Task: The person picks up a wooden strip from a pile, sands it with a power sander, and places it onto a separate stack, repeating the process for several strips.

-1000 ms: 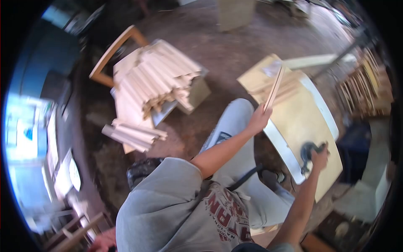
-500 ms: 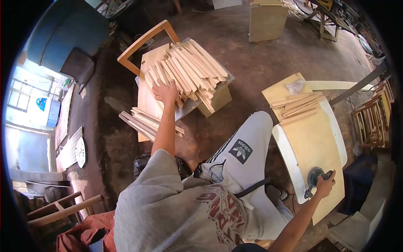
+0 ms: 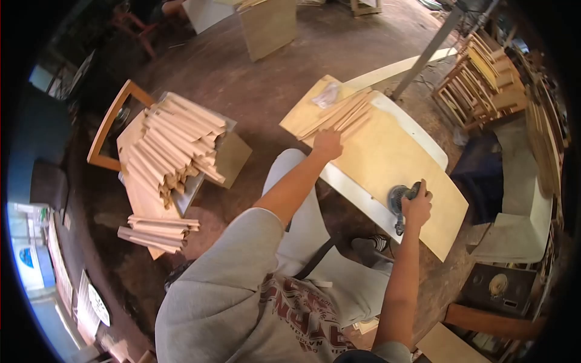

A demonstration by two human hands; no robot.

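My left hand (image 3: 328,144) is at the near end of several thin wood strips (image 3: 348,115) lying on a plywood board (image 3: 387,151); its fingertips are partly hidden, and whether it grips a strip is unclear. My right hand (image 3: 417,207) is closed round the handle of a dark power sander (image 3: 397,198), which rests on the board's near part. A crumpled clear plastic bag (image 3: 327,95) lies beside the strips. On the left, a large heap of wood strips (image 3: 175,136) covers another board, with a smaller bundle (image 3: 158,233) at its lower end.
A wooden frame (image 3: 97,145) stands by the heap. Behind the board are a metal post (image 3: 426,51) and stacked wooden frames (image 3: 478,85). A dark blue box (image 3: 481,175) is at the right. At the top left, part of another person (image 3: 172,7) shows.
My left hand has left the heap on the left and moved over to the strips on the plywood board. The view has turned right. My right hand still holds the sander.
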